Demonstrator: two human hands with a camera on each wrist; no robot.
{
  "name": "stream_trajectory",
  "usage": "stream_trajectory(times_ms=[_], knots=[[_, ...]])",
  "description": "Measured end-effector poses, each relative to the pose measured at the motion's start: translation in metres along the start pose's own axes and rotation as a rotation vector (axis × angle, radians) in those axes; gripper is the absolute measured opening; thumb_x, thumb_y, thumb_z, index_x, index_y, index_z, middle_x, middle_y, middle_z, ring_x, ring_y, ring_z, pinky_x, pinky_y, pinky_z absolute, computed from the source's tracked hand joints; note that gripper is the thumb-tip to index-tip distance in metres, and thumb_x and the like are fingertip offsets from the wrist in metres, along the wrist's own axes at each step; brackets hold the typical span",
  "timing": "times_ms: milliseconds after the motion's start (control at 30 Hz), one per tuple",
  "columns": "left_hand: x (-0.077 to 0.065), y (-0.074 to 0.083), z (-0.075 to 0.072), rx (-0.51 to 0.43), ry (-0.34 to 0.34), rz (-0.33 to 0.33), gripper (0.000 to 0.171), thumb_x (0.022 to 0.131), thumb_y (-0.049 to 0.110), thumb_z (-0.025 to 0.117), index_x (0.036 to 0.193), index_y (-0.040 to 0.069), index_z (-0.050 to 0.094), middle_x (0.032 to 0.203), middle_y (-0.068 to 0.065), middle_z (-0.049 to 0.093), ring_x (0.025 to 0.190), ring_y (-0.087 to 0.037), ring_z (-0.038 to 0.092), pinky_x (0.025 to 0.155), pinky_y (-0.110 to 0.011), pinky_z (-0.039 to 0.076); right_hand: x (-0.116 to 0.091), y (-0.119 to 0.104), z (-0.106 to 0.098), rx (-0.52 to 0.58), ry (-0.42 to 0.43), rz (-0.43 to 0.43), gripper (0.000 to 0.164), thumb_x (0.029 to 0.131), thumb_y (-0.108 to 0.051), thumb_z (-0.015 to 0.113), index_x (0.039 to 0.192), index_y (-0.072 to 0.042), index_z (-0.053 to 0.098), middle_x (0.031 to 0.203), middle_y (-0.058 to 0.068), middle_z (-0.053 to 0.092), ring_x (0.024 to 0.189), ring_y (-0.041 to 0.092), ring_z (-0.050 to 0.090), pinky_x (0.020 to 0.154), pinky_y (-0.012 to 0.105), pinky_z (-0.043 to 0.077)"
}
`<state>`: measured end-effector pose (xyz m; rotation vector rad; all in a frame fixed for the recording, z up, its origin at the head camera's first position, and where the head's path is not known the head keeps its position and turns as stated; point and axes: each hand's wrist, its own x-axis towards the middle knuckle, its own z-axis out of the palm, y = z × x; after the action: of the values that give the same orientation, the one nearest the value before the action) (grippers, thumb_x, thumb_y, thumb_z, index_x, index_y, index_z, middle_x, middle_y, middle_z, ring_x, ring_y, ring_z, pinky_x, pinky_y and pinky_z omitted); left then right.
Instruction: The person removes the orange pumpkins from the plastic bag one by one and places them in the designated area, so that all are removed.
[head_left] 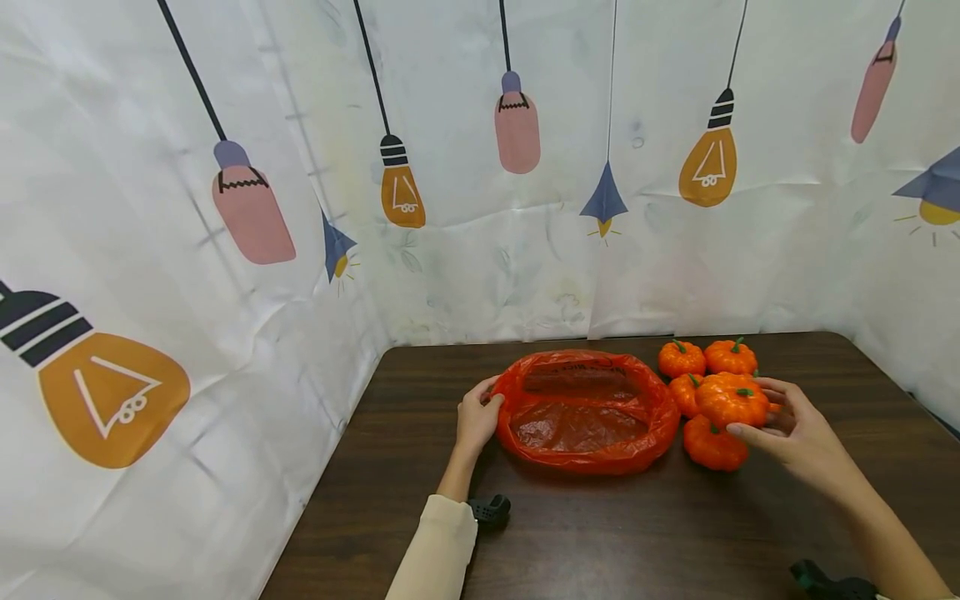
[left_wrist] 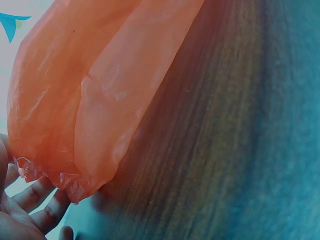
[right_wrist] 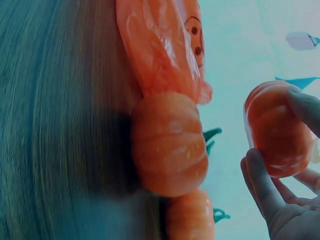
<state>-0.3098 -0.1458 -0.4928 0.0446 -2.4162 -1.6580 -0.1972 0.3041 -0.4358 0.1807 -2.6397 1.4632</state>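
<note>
My right hand (head_left: pixel 802 433) grips a small orange pumpkin (head_left: pixel 731 400) by its side, thumb in front and fingers behind. The right wrist view shows this pumpkin (right_wrist: pixel 277 130) raised off the table, apart from two others. My left hand (head_left: pixel 477 417) holds the left rim of a red plastic bag (head_left: pixel 517 442), which stands with its mouth wide. In the left wrist view, fingers (left_wrist: pixel 37 195) lie along the bag's crumpled end (left_wrist: pixel 75 187); their contact is partly hidden. No pumpkin shows inside the bag.
Several pumpkins (head_left: pixel 681 358) with green stems cluster right of the bag, one pumpkin (head_left: pixel 712 446) in front touching or nearly touching it. Everything rests on a dark wooden table (head_left: pixel 585 533). A white cloth (head_left: pixel 480 283) printed with lamps hangs behind and on both sides.
</note>
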Motion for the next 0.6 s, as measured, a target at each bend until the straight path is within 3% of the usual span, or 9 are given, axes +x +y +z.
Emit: stream_trajectory(times_ms=[233, 600], knots=[[-0.001, 0.0, -0.001, -0.011, -0.008, 0.001, 0.034, 0.097, 0.015, 0.063, 0.129, 0.023, 0.072, 0.107, -0.013, 0.075, 0.072, -0.012, 0.065, 0.061, -0.026, 0.054, -0.005, 0.01, -0.008, -0.03, 0.019, 0.043, 0.084, 0.097, -0.029, 0.072, 0.161, -0.01, 0.021, 0.152, 0.035, 0.029, 0.097, -0.027, 0.041, 0.07, 0.018, 0.052], [0.0, 0.001, -0.001, -0.018, -0.008, -0.003, 0.034, 0.098, 0.015, 0.063, 0.129, 0.024, 0.072, 0.107, -0.012, 0.075, 0.074, -0.013, 0.065, 0.062, -0.025, 0.053, -0.007, 0.025, -0.021, -0.075, 0.0, 0.109, 0.086, 0.098, -0.034, 0.069, 0.161, -0.008, 0.018, 0.154, 0.037, 0.027, 0.094, -0.028, 0.036, 0.069, 0.018, 0.049]])
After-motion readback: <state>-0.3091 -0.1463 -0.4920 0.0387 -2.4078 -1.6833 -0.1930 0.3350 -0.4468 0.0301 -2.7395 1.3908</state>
